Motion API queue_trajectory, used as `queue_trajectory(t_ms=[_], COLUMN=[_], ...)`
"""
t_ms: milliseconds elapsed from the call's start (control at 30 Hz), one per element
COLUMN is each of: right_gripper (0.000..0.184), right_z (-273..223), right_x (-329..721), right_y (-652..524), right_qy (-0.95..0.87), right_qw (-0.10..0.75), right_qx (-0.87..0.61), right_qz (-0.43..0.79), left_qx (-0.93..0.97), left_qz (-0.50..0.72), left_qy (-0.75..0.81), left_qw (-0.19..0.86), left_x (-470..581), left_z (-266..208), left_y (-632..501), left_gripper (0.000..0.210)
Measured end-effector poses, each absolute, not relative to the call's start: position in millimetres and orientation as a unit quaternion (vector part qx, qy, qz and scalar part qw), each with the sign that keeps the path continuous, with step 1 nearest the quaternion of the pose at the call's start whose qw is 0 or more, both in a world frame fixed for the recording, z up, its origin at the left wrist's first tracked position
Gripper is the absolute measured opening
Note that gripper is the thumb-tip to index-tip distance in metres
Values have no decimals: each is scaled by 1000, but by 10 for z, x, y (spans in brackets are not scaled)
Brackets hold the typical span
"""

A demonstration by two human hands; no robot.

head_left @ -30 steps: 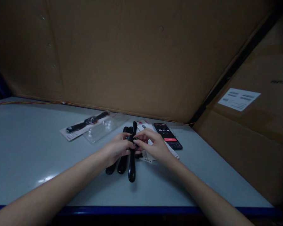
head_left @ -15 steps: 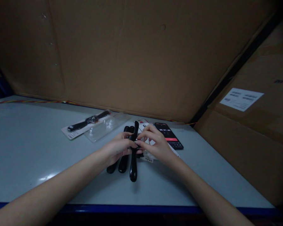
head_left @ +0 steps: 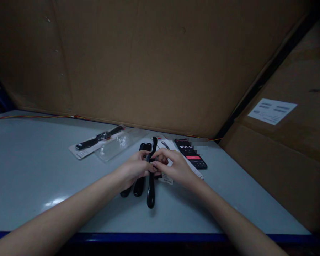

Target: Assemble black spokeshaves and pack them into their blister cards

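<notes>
A long black tool [head_left: 150, 195] with rounded, glossy ends stands out lengthwise in front of me; its exact kind does not show. My left hand [head_left: 136, 166] is closed around its middle from the left. From the other side, my right hand [head_left: 174, 165] has its thumb and fingers pinched at the same middle part, and the fingers hide what is there. Similar black pieces [head_left: 139, 188] lie on the table beneath and left of the held tool, partly covered by my left hand.
A packaged black tool on a card [head_left: 88, 143] lies at back left beside a clear plastic shell [head_left: 117, 145]. Printed cards [head_left: 198, 173] are under and behind my right hand, next to a phone [head_left: 193, 156] showing a timer. Cardboard walls [head_left: 149, 71] bound the table.
The fingers of my right hand have shifted slightly at the tool's middle, with the index finger now more bent. The tool stays held in nearly the same place.
</notes>
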State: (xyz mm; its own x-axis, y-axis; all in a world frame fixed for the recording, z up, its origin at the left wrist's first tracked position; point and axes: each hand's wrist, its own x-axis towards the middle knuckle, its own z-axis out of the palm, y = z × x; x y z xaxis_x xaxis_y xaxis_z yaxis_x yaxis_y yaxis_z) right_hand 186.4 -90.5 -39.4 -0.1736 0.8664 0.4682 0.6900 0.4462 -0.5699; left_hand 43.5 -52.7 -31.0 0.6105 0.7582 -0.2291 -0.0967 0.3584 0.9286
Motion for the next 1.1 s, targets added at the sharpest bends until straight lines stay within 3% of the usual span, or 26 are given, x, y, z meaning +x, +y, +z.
queue_trajectory(t_ms=[367,600,733,867,1100], right_gripper=[20,10,18,9,12], right_z=[-346,-380,-401,-418,-399], right_x=[1931,1989,1963,1876,1851], right_y=[-930,-888,-880,-893,-912], right_qy=[-785,-783,-778,-757,-753], right_qw=[378,371,373,391,409], right_qx=[-484,-496,-504,-520,-505], right_qz=[74,49,32,59,107], left_qx=[466,477,467,473,457], left_qz=[288,274,262,259,274], left_qy=[327,319,311,328,337], left_qw=[770,772,785,776,776], left_x=[419,416,424,419,420], left_z=[-366,-360,-350,-348,-318], left_y=[-450,-467,-508,-532,-520], left_gripper=[47,46,48,52,48])
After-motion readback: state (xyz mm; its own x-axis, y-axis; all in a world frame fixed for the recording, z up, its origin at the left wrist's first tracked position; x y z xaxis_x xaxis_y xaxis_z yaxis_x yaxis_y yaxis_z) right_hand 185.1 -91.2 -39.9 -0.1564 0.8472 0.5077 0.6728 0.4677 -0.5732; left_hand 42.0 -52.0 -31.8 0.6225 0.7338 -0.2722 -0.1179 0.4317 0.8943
